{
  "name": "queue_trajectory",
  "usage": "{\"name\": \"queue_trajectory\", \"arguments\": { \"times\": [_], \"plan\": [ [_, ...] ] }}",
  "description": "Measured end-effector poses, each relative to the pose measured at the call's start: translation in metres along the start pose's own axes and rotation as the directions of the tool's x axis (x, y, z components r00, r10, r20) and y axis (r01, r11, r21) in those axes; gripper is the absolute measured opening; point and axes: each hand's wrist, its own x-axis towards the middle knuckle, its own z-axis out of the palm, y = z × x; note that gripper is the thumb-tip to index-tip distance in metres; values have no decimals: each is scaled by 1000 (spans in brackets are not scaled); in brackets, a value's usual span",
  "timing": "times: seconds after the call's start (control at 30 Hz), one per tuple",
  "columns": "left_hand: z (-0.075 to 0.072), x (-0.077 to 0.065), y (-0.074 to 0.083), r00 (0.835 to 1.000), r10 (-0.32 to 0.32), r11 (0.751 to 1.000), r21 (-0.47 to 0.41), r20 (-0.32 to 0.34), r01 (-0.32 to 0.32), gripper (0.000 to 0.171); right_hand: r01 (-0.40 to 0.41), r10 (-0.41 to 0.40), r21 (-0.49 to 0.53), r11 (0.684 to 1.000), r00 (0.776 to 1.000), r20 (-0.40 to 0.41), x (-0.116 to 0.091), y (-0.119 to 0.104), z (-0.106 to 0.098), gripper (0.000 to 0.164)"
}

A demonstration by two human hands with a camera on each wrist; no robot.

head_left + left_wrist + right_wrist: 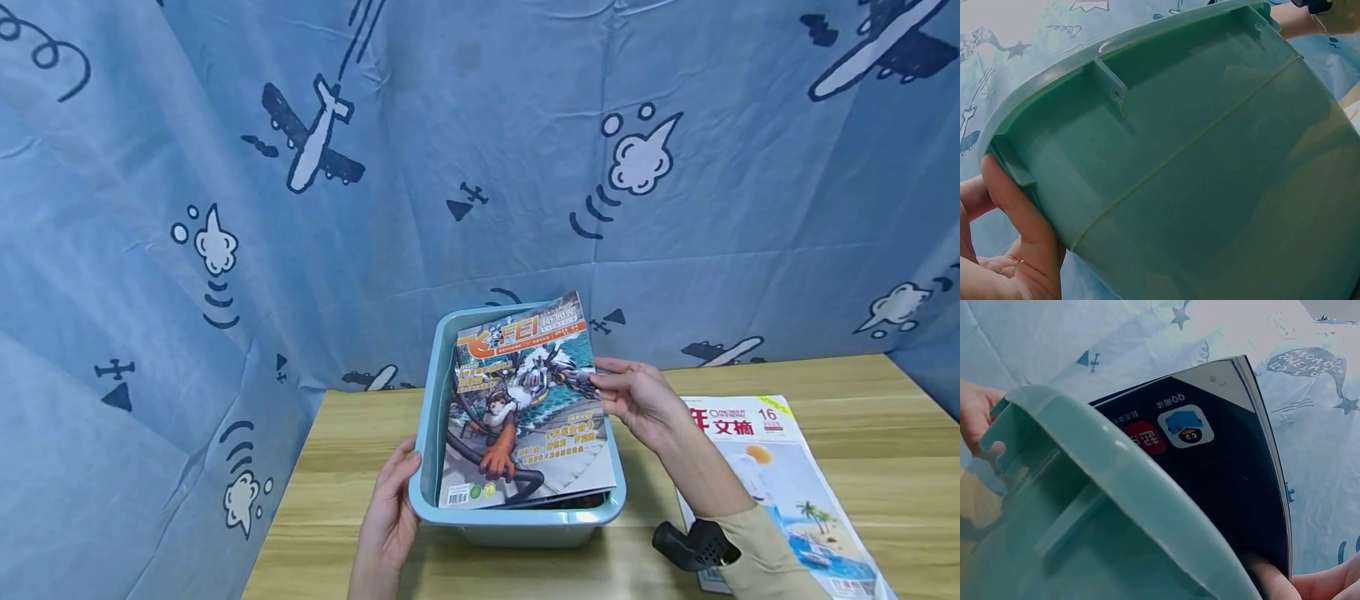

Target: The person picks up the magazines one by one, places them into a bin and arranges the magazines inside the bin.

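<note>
The comic-cover magazine (pixel 525 408) sits slanted in the mouth of a light blue bin (pixel 426 417), front cover up, its far right corner rising past the rim. The right wrist view shows its dark back cover, printed with app icons, outside that rim. Something dark shows below its near edge; it cannot be identified.

The right hand (pixel 637 400) pinches the magazine at its right edge, digits closed on the pages. The left hand (pixel 392 500) grips the bin at the left side of its rim, toward the near corner. The bin is over the near part of a wood-grain table (pixel 330 467); whether its base touches the tabletop cannot be told.

To the right, a second magazine (pixel 817 508) with a beach picture lies flat on the table, partly covered by the right forearm. That arm bears a beige sleeve (pixel 772 550) and a black wrist device (pixel 697 546). Blue cloth (pixel 480 158) printed with aeroplanes and clouds hangs along the far side and the left.
</note>
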Motion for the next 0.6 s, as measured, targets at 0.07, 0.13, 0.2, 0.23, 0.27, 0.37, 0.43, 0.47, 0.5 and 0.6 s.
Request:
{"name": "queue_trajectory", "arguments": {
  "times": [0.07,0.13,0.2,0.23,0.27,0.37,0.43,0.47,0.5,0.6],
  "plan": [
    [0,0,0,1000,3,1000,4,2,-3,33,2,-2,2,1000,1000,5,0,0,0,66],
    [0,0,-1,1000,5,1000,6,3,-5,33,3,-3,7,1000,1000,8,0,0,0,66],
    [0,0,-1,1000,3,1000,6,-2,-3,33,4,-4,6,1000,1000,8,0,-1,0,67],
    [1,0,-1,1000,2,1000,7,-5,-2,33,3,-3,4,1000,1000,5,0,-1,0,67],
    [0,0,-1,1000,2,1000,10,-8,-2,33,2,-2,-2,1000,1000,-1,0,-1,1,66],
    [0,0,-1,1000,8,1000,15,-3,-8,30,5,-6,-61,998,1000,-24,-1,-1,3,67],
    [-2,0,-1,1000,18,1000,22,17,-18,27,11,-15,-113,994,999,-35,-1,-1,4,67],
    [-2,-1,-1,999,25,999,27,30,-26,26,16,-21,-140,990,999,-36,0,-1,5,67],
    [-3,-1,-1,999,29,999,28,44,-31,24,19,-26,-161,987,999,-36,-1,-1,5,67],
    [-4,-1,-2,997,29,999,24,67,-31,22,26,-33,-193,981,999,-28,-1,-1,5,67]
  ]
}}
